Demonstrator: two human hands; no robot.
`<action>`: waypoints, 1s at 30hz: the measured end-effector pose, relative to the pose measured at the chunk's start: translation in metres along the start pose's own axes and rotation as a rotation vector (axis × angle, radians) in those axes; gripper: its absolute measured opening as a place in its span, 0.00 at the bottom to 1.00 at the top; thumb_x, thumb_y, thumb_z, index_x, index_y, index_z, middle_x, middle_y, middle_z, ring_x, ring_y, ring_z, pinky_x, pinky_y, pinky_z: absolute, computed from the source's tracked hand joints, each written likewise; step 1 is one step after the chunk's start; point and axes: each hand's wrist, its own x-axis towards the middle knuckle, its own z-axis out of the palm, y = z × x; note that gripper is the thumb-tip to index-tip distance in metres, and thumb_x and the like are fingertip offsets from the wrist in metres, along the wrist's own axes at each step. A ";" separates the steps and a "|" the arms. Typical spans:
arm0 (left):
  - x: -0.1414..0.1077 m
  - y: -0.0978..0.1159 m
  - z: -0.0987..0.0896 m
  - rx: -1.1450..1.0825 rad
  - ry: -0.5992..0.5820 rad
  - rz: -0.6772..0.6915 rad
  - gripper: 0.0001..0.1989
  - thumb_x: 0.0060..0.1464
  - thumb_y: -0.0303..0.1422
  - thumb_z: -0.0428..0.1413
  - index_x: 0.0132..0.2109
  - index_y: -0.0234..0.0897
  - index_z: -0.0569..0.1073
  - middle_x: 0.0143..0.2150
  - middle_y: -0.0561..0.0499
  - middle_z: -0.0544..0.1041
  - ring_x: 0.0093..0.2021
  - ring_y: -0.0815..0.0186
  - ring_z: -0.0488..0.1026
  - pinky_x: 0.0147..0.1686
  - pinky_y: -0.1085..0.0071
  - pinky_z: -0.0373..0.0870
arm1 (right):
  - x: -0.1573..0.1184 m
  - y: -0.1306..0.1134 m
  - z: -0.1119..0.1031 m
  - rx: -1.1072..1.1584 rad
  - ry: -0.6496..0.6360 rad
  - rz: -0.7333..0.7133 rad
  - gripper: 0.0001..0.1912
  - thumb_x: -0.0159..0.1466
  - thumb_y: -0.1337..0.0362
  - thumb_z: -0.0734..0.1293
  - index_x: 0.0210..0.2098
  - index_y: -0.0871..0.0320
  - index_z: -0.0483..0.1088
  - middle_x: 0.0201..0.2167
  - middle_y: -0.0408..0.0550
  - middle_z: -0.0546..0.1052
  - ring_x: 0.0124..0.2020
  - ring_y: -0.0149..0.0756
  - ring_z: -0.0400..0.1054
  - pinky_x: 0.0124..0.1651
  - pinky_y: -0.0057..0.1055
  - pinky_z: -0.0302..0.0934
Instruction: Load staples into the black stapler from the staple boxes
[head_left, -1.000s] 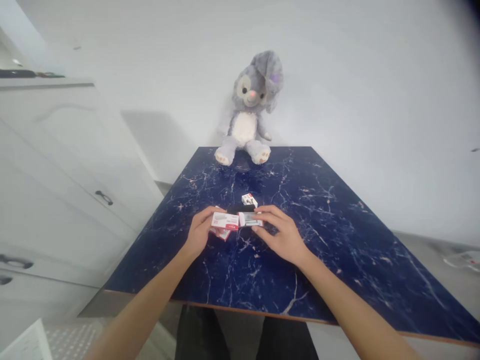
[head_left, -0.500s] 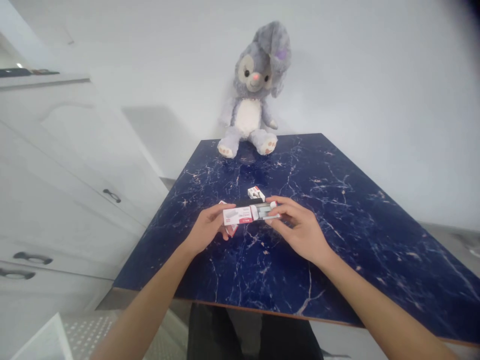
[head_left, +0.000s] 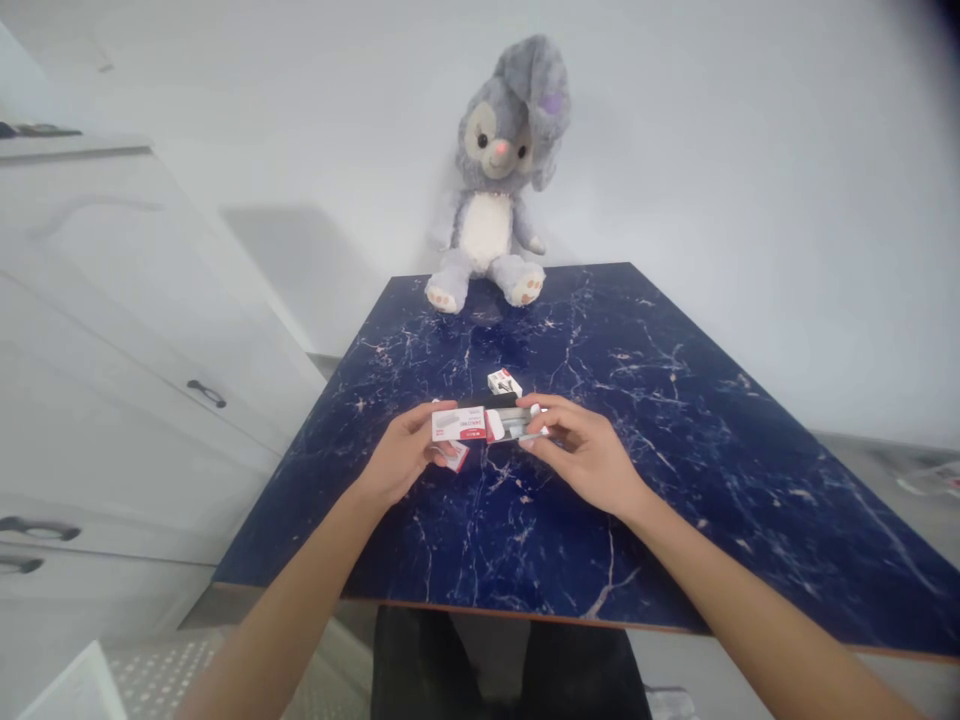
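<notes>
A small red-and-white staple box (head_left: 459, 425) is held in the air over the table, its right end open with silvery strips, apparently staples (head_left: 512, 428), showing inside. My left hand (head_left: 399, 455) is closed around the box's left end. At the open end, the thumb and fingers of my right hand (head_left: 581, 447) pinch the flap area; whether they also grip the strips is hard to tell. Just behind the box lies a long black object (head_left: 487, 400), mostly hidden. Another red-and-white box (head_left: 457, 458) shows under my left fingers, and a small white box (head_left: 505, 383) stands farther back.
A grey plush rabbit (head_left: 491, 180) sits at the far end of the blue marbled table (head_left: 517, 540), against the white wall. White cabinets (head_left: 112, 380) with dark handles line the left side. The table's front edge runs close to my legs (head_left: 427, 660).
The view has shifted slightly, so everything sits a little farther left. Both hands keep their hold on the staple box, whose open end still shows the silvery strips.
</notes>
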 end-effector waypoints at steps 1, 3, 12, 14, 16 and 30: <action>0.000 0.000 -0.001 -0.008 -0.018 -0.007 0.22 0.54 0.42 0.64 0.52 0.34 0.77 0.31 0.47 0.80 0.24 0.70 0.73 0.20 0.78 0.67 | 0.000 0.001 0.000 -0.027 -0.004 -0.010 0.05 0.64 0.60 0.70 0.34 0.55 0.74 0.54 0.51 0.75 0.46 0.40 0.75 0.45 0.36 0.73; -0.001 0.001 -0.002 -0.007 -0.061 -0.024 0.23 0.53 0.43 0.65 0.52 0.33 0.77 0.27 0.49 0.79 0.22 0.72 0.72 0.19 0.79 0.65 | -0.001 0.002 -0.001 -0.066 0.000 -0.028 0.05 0.64 0.60 0.70 0.35 0.55 0.75 0.54 0.51 0.75 0.45 0.40 0.75 0.43 0.36 0.73; -0.004 0.002 0.002 -0.039 -0.089 0.007 0.21 0.55 0.41 0.64 0.51 0.34 0.78 0.28 0.49 0.78 0.25 0.71 0.73 0.24 0.76 0.71 | 0.000 0.007 -0.006 -0.143 -0.005 -0.073 0.05 0.64 0.60 0.70 0.35 0.54 0.76 0.52 0.49 0.77 0.43 0.39 0.76 0.43 0.35 0.74; -0.005 0.003 0.001 -0.077 -0.132 0.001 0.20 0.55 0.40 0.65 0.51 0.33 0.78 0.30 0.48 0.79 0.26 0.70 0.74 0.27 0.75 0.73 | 0.001 0.007 -0.008 -0.176 -0.026 -0.071 0.04 0.64 0.61 0.70 0.36 0.54 0.77 0.51 0.48 0.78 0.42 0.38 0.77 0.41 0.34 0.73; -0.005 0.004 0.000 -0.078 -0.180 -0.011 0.20 0.55 0.40 0.64 0.52 0.33 0.78 0.31 0.47 0.80 0.27 0.69 0.75 0.28 0.74 0.74 | 0.001 0.006 -0.010 -0.227 -0.054 -0.082 0.04 0.64 0.62 0.70 0.37 0.54 0.78 0.51 0.48 0.78 0.41 0.38 0.77 0.40 0.33 0.72; -0.008 0.001 0.003 0.190 -0.192 0.082 0.18 0.58 0.40 0.62 0.52 0.36 0.78 0.44 0.43 0.82 0.35 0.60 0.81 0.36 0.65 0.81 | -0.001 0.001 -0.005 -0.329 -0.066 -0.142 0.06 0.65 0.62 0.69 0.40 0.51 0.79 0.50 0.46 0.79 0.43 0.41 0.77 0.43 0.35 0.73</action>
